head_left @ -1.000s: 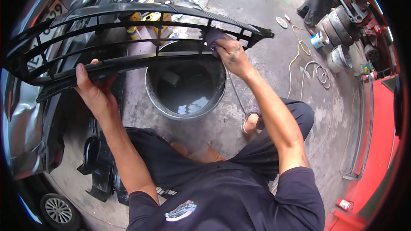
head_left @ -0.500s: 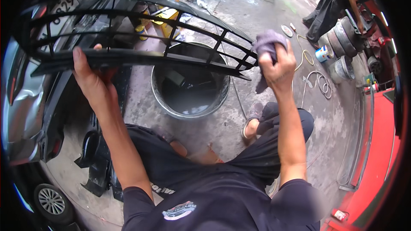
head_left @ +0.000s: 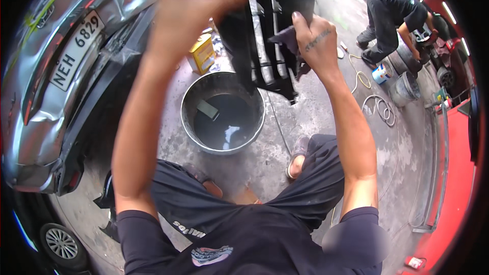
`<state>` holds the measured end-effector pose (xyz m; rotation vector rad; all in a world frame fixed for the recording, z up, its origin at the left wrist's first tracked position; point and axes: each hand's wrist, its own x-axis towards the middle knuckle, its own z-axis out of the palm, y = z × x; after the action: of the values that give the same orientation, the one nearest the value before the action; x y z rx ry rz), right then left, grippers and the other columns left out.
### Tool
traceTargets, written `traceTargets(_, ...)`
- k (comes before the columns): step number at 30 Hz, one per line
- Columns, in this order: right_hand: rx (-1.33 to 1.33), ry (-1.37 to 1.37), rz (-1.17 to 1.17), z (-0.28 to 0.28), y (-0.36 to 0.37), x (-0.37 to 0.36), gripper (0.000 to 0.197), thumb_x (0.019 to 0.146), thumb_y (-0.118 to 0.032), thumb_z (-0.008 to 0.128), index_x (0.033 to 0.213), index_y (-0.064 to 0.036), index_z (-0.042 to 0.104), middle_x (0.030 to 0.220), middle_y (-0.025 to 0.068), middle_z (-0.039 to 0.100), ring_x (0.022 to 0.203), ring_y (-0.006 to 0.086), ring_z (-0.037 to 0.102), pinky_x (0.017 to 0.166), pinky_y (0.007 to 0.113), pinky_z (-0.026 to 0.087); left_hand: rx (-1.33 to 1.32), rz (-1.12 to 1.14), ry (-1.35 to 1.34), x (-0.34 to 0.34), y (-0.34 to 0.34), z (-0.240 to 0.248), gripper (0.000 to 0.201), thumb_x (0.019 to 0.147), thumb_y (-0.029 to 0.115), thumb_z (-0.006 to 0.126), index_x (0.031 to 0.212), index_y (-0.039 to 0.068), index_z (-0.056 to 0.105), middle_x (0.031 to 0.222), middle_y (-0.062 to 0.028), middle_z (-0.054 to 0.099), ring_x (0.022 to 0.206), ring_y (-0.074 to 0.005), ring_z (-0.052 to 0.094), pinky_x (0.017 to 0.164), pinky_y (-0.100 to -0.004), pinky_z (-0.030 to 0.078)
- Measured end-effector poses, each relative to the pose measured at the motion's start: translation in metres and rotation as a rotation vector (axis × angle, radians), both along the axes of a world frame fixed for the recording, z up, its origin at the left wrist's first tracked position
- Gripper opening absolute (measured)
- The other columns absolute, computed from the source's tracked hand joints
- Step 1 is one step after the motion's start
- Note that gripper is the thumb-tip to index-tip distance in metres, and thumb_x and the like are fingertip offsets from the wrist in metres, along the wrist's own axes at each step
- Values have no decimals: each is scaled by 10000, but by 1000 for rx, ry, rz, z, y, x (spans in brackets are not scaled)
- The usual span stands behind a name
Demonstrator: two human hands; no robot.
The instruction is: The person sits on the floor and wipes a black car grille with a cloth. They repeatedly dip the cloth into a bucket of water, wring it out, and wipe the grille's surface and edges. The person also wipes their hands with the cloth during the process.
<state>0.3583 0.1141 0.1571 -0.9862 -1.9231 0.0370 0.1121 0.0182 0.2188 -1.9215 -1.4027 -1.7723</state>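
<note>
A black car grille point(head_left: 262, 63) with thin crossbars now hangs end-down in front of me, its upper part cut off by the picture's top edge. My right hand point(head_left: 317, 43) grips its right side, with a dark purple-grey cloth point(head_left: 286, 39) bunched between fingers and grille. Blurred and close to the camera, my left hand point(head_left: 196, 7) is raised at the top, thumb and fingers spread. Its thumb side overlaps the grille, and some fingertips run out of view. Below the grille stands a round tub point(head_left: 196, 142) of dark water, with a flat pale block point(head_left: 208, 110) in it.
To the left is a dented silver car point(head_left: 38, 137) with its bumper point(head_left: 109, 71) by the tub. A yellow tin point(head_left: 202, 53) stands behind the tub. At the right are a coiled hose point(head_left: 379, 109), a grey bucket point(head_left: 405, 89), a red panel point(head_left: 451, 173) and a bending person point(head_left: 392, 25).
The grille has swung from lying crosswise to pointing away from me. My left hand has come off its lower edge and moved up. My right hand, with the cloth, has shifted slightly up and left.
</note>
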Motion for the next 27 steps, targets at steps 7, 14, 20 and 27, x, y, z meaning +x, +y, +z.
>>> traceTargets(7, -262, 332, 36, -5, -2, -40, 444, 952, -309, 636, 779, 94, 697, 728, 282, 710, 727, 439, 730, 767, 475, 564, -313, -36, -94, 7, -35, -82, 1216, 761, 306, 922, 1704, 69, 192, 1522, -289, 496, 1430, -388, 503, 1213, -448, 380)
traceTargets(14, -553, 680, 235, -74, -27, -84, 460, 959, -191, 668, 580, 40, 549, 525, 52, 534, 516, 145, 503, 536, 406, 410, -352, 84, 133, -46, -44, -71, 939, 763, 216, 845, 1623, 119, 481, 1408, -176, 620, 1345, -278, 574, 1174, -395, 421)
traceTargets(20, -882, 616, 521, -186, -15, -86, 455, 960, -363, 779, 725, 19, 704, 667, -15, 615, 614, 76, 517, 539, 342, 402, -472, 156, 293, -57, -24, -99, 827, 683, 408, 780, 1481, 228, 664, 1282, -260, 650, 1230, -427, 623, 1099, -477, 470)
traceTargets(27, -984, 181, 429, -224, -56, -25, 344, 898, -227, 813, 1116, 36, 771, 988, 90, 765, 942, 170, 710, 875, 320, 552, -762, 275, 524, -62, -17, -169, 789, 707, 408, 779, 1480, 297, 664, 1366, -262, 618, 1303, -400, 596, 1129, -495, 440)
